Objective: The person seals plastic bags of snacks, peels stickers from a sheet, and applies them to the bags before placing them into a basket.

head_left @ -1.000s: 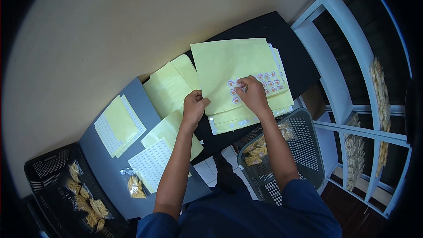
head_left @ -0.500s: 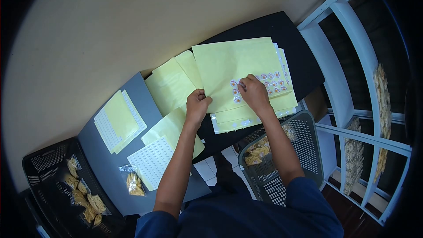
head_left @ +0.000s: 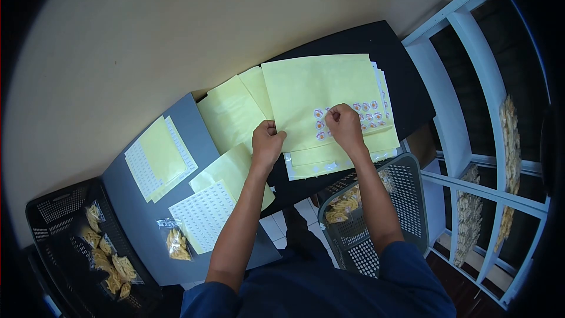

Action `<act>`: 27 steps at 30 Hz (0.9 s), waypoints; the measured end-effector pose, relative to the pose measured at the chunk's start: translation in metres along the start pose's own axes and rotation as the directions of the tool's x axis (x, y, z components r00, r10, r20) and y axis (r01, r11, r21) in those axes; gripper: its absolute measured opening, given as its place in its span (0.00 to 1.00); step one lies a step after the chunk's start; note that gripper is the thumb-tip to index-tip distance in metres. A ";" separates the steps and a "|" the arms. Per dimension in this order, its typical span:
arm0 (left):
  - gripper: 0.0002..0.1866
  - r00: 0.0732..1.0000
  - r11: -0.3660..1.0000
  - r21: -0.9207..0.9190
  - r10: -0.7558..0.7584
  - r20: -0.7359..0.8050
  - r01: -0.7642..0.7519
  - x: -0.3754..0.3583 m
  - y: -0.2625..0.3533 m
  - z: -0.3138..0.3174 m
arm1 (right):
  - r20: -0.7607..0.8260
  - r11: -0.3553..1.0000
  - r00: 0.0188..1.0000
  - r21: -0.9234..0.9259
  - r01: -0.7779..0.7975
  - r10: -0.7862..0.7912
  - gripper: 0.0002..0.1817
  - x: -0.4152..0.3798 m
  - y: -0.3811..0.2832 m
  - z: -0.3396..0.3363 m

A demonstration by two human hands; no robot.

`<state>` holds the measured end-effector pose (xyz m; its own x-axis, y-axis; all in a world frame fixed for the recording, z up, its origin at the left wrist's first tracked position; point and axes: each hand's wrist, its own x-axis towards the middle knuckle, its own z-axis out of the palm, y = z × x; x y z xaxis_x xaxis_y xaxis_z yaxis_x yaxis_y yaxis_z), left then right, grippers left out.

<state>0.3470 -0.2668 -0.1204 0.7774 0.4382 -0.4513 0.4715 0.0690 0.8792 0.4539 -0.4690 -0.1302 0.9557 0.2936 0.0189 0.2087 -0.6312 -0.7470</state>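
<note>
A yellow sticker sheet [head_left: 312, 79] lies on top of a stack of similar sheets, with several rows of round pink-and-orange stickers [head_left: 365, 106] along its lower right part. My left hand [head_left: 267, 141] pinches the sheet's left edge between thumb and curled fingers. Over the left part of the sticker rows is my right hand [head_left: 345, 128], its thumb and fingertips pressed together in a pinch. Whatever sits between those fingertips is too small or hidden to make out.
The stack rests on a black table [head_left: 412, 88]. On the grey surface [head_left: 144, 227] to the left are white label sheets [head_left: 203, 215] and a clear snack bag [head_left: 177, 244]. Black crate [head_left: 59, 212] and grey basket [head_left: 415, 200] hold more bags. White-framed shelving [head_left: 447, 88] stands right.
My right hand has shifted slightly right and down, off the sticker it covered, still pinched. My left hand stays at the sheet's edge. The whole view has shifted slightly.
</note>
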 end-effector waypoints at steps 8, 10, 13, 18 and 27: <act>0.13 0.999 0.999 0.038 0.019 -0.042 -0.018 0.000 -0.002 0.002 | 0.142 0.968 0.977 0.176 -0.180 0.156 0.09 0.008 0.010 -0.010; 0.13 0.999 0.999 0.029 0.026 -0.048 -0.024 0.001 -0.004 0.003 | 0.180 0.969 0.972 0.171 -0.180 0.149 0.09 0.011 0.010 -0.015; 0.12 0.998 0.999 0.012 0.032 -0.057 -0.031 0.001 -0.005 0.003 | 0.241 0.967 0.958 0.165 -0.196 0.153 0.10 0.014 0.015 -0.019; 0.13 0.996 0.999 0.042 0.036 -0.083 -0.033 -0.002 -0.003 0.003 | 0.308 0.947 0.937 0.219 -0.237 0.164 0.11 0.017 0.024 -0.021; 0.14 0.995 1.000 0.006 0.022 -0.102 -0.021 -0.001 -0.005 0.004 | 0.310 0.925 0.931 0.262 -0.277 0.191 0.10 0.017 0.023 -0.024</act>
<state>0.3450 -0.2710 -0.1249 0.7408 0.5289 -0.4141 0.4575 0.0540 0.8875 0.4803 -0.4955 -0.1313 0.8656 0.3758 -0.3311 -0.1256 -0.4770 -0.8699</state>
